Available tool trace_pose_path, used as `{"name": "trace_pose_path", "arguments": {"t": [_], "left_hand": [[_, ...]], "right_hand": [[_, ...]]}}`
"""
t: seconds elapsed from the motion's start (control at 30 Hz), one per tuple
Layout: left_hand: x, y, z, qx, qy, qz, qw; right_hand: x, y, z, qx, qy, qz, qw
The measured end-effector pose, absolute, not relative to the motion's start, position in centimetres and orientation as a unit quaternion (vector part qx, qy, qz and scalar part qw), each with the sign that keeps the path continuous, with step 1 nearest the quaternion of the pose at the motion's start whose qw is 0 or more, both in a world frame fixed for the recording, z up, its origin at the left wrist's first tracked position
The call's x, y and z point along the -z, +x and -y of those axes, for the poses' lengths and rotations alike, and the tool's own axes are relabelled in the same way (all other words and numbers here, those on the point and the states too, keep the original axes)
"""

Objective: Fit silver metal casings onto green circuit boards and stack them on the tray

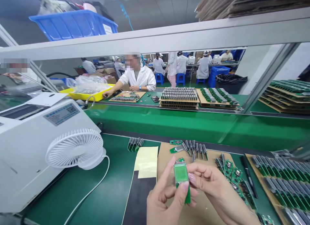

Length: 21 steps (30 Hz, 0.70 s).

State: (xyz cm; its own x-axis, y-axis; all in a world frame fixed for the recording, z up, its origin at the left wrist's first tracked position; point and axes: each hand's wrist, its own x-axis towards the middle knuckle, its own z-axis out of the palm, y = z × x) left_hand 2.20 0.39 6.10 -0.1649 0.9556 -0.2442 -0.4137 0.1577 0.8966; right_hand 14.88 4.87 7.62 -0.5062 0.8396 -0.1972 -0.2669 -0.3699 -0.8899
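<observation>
A small green circuit board with a display (181,173) is held upright between my two hands, above a brown cardboard sheet (167,154). My left hand (167,196) grips its lower part, thumb across the front and index finger along the left edge. At the right edge, my right hand (208,183) pinches the board with thumb and fingertips. Several boards with grey displays (197,149) stand in a row on the cardboard behind. Loose green boards with round parts (229,168) lie to the right of my right hand.
A white fan (75,149) and a white machine (36,147) stand at left. A yellow paper (146,158) lies on a black sheet. At right are a black pen (249,176) and a cardboard tray of boards (273,199). A co-worker (138,76) sits across, beyond the shelf frame.
</observation>
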Motion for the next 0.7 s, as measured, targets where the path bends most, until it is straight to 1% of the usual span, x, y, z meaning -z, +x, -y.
{"name": "trace_pose_path", "arguments": {"t": [0.33,0.53,0.6,0.7], "left_hand": [[-5.6,2.1,0.0,-0.585,0.306,-0.483,0.575],[-6.3,2.0,0.3,-0.577,0.304,-0.503,0.567],[-6.4,2.0,0.2,-0.577,0.293,-0.496,0.579],[-5.9,1.9,-0.3,-0.581,0.274,-0.5,0.581]], "right_hand": [[-6.9,14.6,-4.9,-0.767,-0.331,0.409,0.367],[-6.5,14.6,-4.6,-0.756,-0.329,0.424,0.373],[-6.4,14.5,-4.7,-0.718,-0.355,0.452,0.392],[-6.2,14.6,-5.1,-0.585,-0.433,0.551,0.408]]}}
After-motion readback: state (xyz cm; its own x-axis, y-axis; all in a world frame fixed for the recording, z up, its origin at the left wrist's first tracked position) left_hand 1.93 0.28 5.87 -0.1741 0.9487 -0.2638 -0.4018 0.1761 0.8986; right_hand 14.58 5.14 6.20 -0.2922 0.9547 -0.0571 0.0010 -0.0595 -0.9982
